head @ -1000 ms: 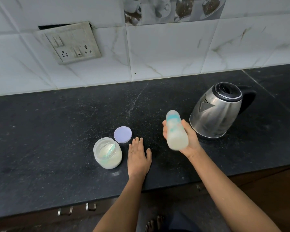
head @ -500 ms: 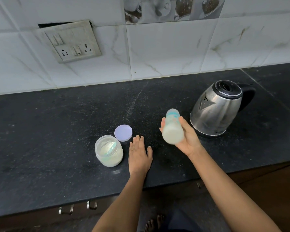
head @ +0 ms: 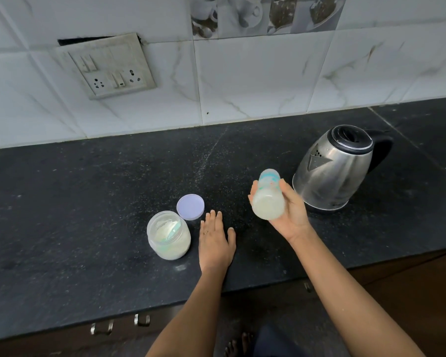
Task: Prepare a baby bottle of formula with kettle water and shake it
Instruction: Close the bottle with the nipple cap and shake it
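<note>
Baby bottle (head: 268, 202) held off the countertop (head: 88, 207) in r. hand (head: 292, 217). Fingers & thumb are wrapped round its body, palm turned up. Bottle thus lies inside the grasp, not beside it. Long axis runs roughly away from the wearer: base twd camera, teal-banded cap end pointed twd the wall and slightly up. Milky liquid is seen at the base end; outline a little blurred. Cap appears fitted; seal can't be confirmed.

L. hand (head: 215, 240) is laid flat on the countertop, palm down, fingers straight, nothing gripped. It sits between the open formula jar (head: 169, 239) and the bottle, just beside the jar. Jar lid (head: 190, 206) lies loose just behind the jar. Steel kettle (head: 337, 171) stands to the r. of the bottle, near the r. hand, untouched.

Judged: powder & water already in, shake step in hand. The stroke is expected along the bottle's long axis, i.e. fwd/back. Only the r. hand has the bottle; the l. is idle. Kettle body is close on the r. side, so a sideways swing is best avoided. Loose cap = leak risk.
</note>
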{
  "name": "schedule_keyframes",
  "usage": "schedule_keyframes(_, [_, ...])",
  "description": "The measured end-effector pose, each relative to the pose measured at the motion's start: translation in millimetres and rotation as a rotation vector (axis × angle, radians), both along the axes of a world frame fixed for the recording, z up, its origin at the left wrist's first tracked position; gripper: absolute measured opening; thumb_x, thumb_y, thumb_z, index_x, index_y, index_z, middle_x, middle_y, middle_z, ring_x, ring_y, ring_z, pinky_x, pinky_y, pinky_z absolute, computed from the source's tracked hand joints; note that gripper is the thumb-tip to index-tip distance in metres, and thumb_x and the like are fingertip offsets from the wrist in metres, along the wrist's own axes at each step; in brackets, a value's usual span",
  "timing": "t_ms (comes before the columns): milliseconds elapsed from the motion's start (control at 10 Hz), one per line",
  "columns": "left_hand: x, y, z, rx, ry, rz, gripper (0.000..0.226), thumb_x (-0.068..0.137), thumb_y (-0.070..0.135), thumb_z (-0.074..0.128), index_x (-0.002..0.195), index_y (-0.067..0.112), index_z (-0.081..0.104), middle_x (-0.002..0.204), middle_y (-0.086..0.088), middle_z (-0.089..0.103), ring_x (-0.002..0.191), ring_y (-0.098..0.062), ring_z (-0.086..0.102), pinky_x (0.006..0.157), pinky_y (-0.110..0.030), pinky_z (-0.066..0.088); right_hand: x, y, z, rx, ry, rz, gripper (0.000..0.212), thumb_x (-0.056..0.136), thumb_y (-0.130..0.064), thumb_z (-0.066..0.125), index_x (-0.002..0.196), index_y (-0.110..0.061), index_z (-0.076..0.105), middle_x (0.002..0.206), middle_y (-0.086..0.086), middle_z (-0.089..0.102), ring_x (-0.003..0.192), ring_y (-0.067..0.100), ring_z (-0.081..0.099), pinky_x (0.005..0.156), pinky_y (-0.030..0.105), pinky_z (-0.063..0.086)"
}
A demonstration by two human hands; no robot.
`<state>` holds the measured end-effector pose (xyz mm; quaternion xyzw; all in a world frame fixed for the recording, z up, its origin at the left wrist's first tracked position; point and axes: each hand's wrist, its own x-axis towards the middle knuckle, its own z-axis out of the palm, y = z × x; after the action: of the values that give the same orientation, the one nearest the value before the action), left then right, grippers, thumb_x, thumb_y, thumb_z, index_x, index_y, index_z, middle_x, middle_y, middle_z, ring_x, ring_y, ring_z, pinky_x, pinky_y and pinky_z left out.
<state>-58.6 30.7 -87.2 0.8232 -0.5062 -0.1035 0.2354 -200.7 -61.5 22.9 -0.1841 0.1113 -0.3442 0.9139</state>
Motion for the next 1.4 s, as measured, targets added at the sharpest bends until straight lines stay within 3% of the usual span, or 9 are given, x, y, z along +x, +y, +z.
schedule_keyframes(100, [0, 0, 1, 0.001, 0.005, -0.008, 0.057, 0.099, 0.035, 0.036, 0.150, 0.012, 0.023, 0.159, -0.007, 0.017, 0.147, -0.017, 0.010, 0.118, -0.028, -0.004, -1, 8, 3, -0.092, -0.011, 0.093, 0.073, 0.075, -0.014, 0.076, 0.131, -0.010, 0.028, 0.113, 0.017, 0.051, 0.089, 0.028, 0.060, 0.075, 0.042, 0.056])
schedule_keyframes(400, [1, 1, 2, 0.001, 0.015, -0.010, 0.058, 0.099, 0.036, 0.035, 0.151, 0.013, 0.021, 0.160, -0.006, 0.015, 0.148, -0.016, 0.008, 0.118, -0.028, -0.004, 2, 11, 12, -0.107, 0.137, 0.019, 0.091, 0.069, -0.018, 0.084, 0.143, -0.015, 0.030, 0.116, 0.017, 0.058, 0.093, 0.029, 0.064, 0.078, 0.051, 0.055])
schedule_keyframes(500, [0, 1, 2, 0.002, 0.017, -0.011, 0.058, 0.099, 0.035, 0.036, 0.150, 0.012, 0.023, 0.159, -0.007, 0.017, 0.147, -0.016, 0.010, 0.119, -0.029, -0.002, 10, 8, 20, -0.025, 0.134, -0.071, 0.094, 0.051, -0.014, 0.092, 0.131, -0.005, 0.045, 0.106, 0.018, 0.063, 0.092, 0.030, 0.068, 0.077, 0.054, 0.055])
schedule_keyframes(600, [1, 1, 3, 0.003, 0.017, -0.014, 0.057, 0.099, 0.035, 0.035, 0.150, 0.012, 0.023, 0.159, -0.007, 0.017, 0.147, -0.016, 0.009, 0.119, -0.029, -0.002, 11, 5, 31, 0.016, 0.111, -0.125, 0.089, 0.053, -0.006, 0.085, 0.133, -0.005, 0.044, 0.113, 0.023, 0.057, 0.106, 0.040, 0.063, 0.093, 0.070, 0.041])
schedule_keyframes(700, [2, 1, 3, 0.001, 0.023, -0.014, 0.057, 0.099, 0.035, 0.035, 0.150, 0.012, 0.023, 0.159, -0.007, 0.018, 0.147, -0.016, 0.010, 0.120, -0.030, -0.001, 7, 5, 40, -0.025, 0.070, -0.078, 0.091, 0.057, 0.002, 0.081, 0.138, -0.010, 0.041, 0.123, 0.028, 0.054, 0.116, 0.049, 0.055, 0.091, 0.075, 0.037])
schedule_keyframes(900, [2, 1, 2, -0.004, 0.033, -0.021, 0.057, 0.099, 0.035, 0.035, 0.150, 0.013, 0.024, 0.159, -0.006, 0.018, 0.147, -0.016, 0.010, 0.120, -0.029, -0.001, 9, 6, 55, -0.069, 0.072, -0.050, 0.096, 0.046, -0.016, 0.093, 0.128, -0.008, 0.044, 0.107, 0.015, 0.061, 0.088, 0.028, 0.067, 0.071, 0.042, 0.059])
schedule_keyframes(1100, [2, 2, 1, -0.006, 0.029, -0.023, 0.057, 0.099, 0.035, 0.035, 0.150, 0.011, 0.024, 0.159, -0.007, 0.018, 0.147, -0.017, 0.010, 0.119, -0.029, -0.001, 22, 3, 54, 0.051, 0.078, -0.106, 0.060, 0.078, -0.020, 0.070, 0.130, -0.003, 0.046, 0.121, 0.026, 0.057, 0.097, 0.035, 0.066, 0.075, 0.052, 0.057])
schedule_keyframes(1200, [3, 2, 1, -0.006, 0.026, -0.024, 0.057, 0.099, 0.035, 0.034, 0.150, 0.012, 0.023, 0.159, -0.007, 0.017, 0.147, -0.016, 0.009, 0.119, -0.029, -0.002, 28, 3, 52, 0.096, 0.020, -0.196, 0.058, 0.070, -0.015, 0.077, 0.120, -0.005, 0.050, 0.117, 0.022, 0.053, 0.094, 0.032, 0.064, 0.076, 0.052, 0.056])
schedule_keyframes(1400, [2, 0, 0, -0.012, 0.030, -0.023, 0.057, 0.099, 0.036, 0.035, 0.150, 0.013, 0.024, 0.159, -0.007, 0.018, 0.147, -0.016, 0.010, 0.119, -0.029, -0.001, 15, 1, 31, -0.015, 0.053, -0.018, 0.083, 0.074, -0.012, 0.075, 0.141, -0.013, 0.026, 0.121, 0.021, 0.057, 0.096, 0.033, 0.063, 0.084, 0.052, 0.054])
